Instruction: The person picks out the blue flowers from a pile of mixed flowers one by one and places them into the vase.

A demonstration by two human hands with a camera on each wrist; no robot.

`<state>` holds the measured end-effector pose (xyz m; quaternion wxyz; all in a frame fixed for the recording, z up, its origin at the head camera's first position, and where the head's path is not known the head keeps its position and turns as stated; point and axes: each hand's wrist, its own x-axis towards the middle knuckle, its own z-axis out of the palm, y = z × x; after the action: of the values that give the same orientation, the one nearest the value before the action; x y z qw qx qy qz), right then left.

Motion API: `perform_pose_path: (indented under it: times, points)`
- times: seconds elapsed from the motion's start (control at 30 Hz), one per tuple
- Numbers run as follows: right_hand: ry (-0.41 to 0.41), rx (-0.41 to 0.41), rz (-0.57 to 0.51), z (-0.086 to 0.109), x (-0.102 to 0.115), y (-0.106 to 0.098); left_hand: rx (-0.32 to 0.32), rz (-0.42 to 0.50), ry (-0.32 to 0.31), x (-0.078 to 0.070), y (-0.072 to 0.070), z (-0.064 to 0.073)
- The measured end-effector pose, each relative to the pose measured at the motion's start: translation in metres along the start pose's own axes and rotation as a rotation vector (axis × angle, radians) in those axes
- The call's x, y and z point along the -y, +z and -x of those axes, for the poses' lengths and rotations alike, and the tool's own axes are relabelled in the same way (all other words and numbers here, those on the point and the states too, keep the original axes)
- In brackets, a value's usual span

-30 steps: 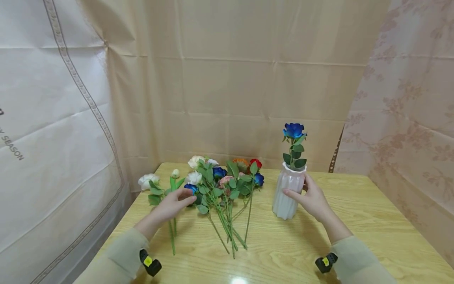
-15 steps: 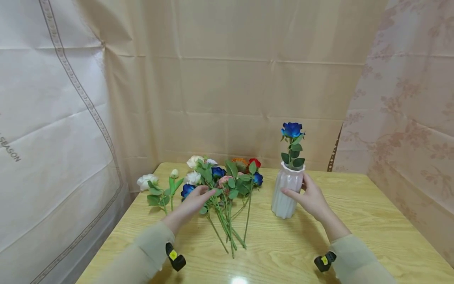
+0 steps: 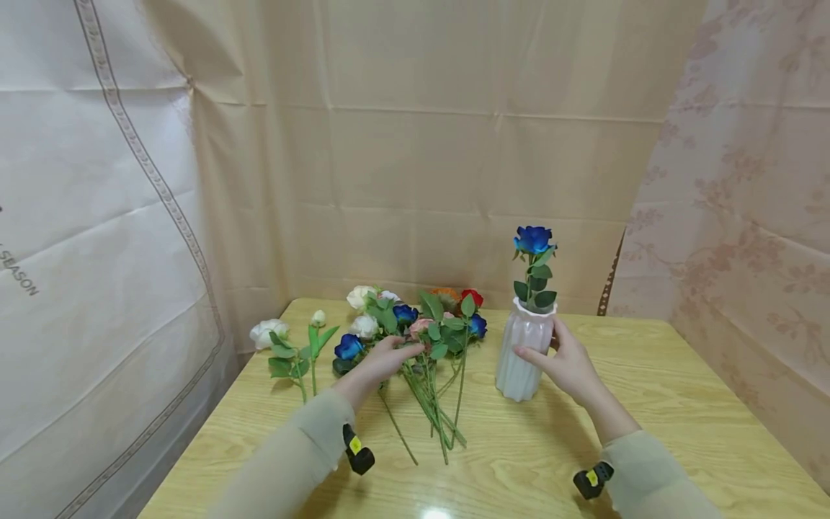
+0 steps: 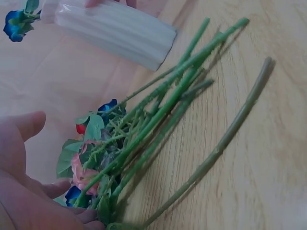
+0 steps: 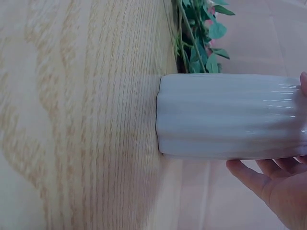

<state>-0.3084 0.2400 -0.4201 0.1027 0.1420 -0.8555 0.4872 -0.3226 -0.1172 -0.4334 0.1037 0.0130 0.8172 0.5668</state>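
My right hand grips the right side of a white fluted vase standing upright on the table. One blue rose with green leaves rises from its mouth. Left of the vase lies a heap of artificial flowers: blue, white, pink, orange and red heads, their green stems pointing toward me. Over this heap reaches my left hand, thumb spread away from the fingers. In the left wrist view its fingertips touch the flowers beside a pink flower, and some fingertips are hidden among the leaves.
At the far left of the wooden table lie a white flower and a white tulip bud on its stem. A beige cloth hangs behind the table, with more cloth on both sides.
My left hand has moved right, from beside the left blue rose to the middle of the heap. Several heads and stems have shifted slightly right. The right hand and vase stay put.
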Motion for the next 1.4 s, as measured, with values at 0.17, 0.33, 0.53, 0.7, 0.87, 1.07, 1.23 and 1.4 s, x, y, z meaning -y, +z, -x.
perform_pose_path:
  times: [0.17, 0.33, 0.53, 0.7, 0.87, 1.07, 1.23, 1.4]
  points:
    - [-0.006, 0.002, -0.003, 0.0, 0.001, 0.001, 0.004, -0.011, 0.002, -0.002, 0.003, -0.001]
    - [-0.002, -0.002, 0.002, 0.0, 0.0, 0.001, 0.012, -0.011, 0.005, -0.005, -0.004, 0.003]
    - [0.004, -0.001, 0.012, -0.001, -0.002, 0.0, -0.001, -0.029, 0.026, -0.009, -0.019, 0.006]
    - [0.012, -0.001, 0.013, -0.002, -0.002, 0.0, -0.017, -0.089, 0.072, -0.015, -0.031, 0.011]
    - [0.016, -0.001, 0.008, -0.001, -0.001, 0.0, -0.027, -0.171, 0.125, -0.014, -0.04, 0.015]
    - [0.011, 0.0, -0.001, 0.001, 0.0, -0.001, -0.011, -0.285, 0.177, -0.011, -0.046, 0.022]
    - [0.015, 0.004, -0.004, 0.0, 0.0, -0.001, 0.029, -0.347, 0.16, -0.007, -0.05, 0.027]
    - [0.019, 0.004, -0.006, -0.001, -0.001, 0.0, 0.068, -0.431, 0.158, 0.002, -0.051, 0.03]
